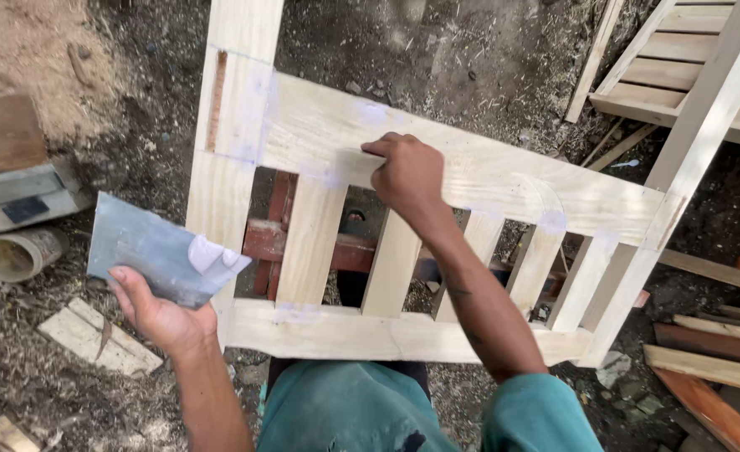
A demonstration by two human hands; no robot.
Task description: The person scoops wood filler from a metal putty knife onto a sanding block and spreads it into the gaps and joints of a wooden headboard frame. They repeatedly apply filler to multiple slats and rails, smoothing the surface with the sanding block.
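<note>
Filler, a pale blob of it (211, 254), sits on the near right corner of a flat grey metal sheet (152, 255) that the left hand (162, 314) carries palm up, fingers spread under the sheet and the thumb along its lower edge; the hand is open as a tray, not clenched. Sheet and blob lie just left of the pale wooden frame (437, 167), overlapping its left upright in the view.

Farther out, the right hand (407, 176) rests on the frame's broad top rail, fingers curled downward with the tips pressed against the wood near the joint above the second slat (313, 238). Whether something small is pinched between those fingertips cannot be told. Whitish smears mark several joints along the rail and at the bottom rail (403, 335).

The frame's long axis runs from upper left to lower right, and the right hand sits about a third of the way along it. The filler lies down and to the left of those fingers, across the left upright, so the right hand would have to travel back toward the body and leftward to reach it; the left hand is the nearer one.

Beyond the frame, dark soil strewn with shavings, a sawdust heap (27, 59) and a slatted wooden piece (688, 67) lie at the far edges.
</note>
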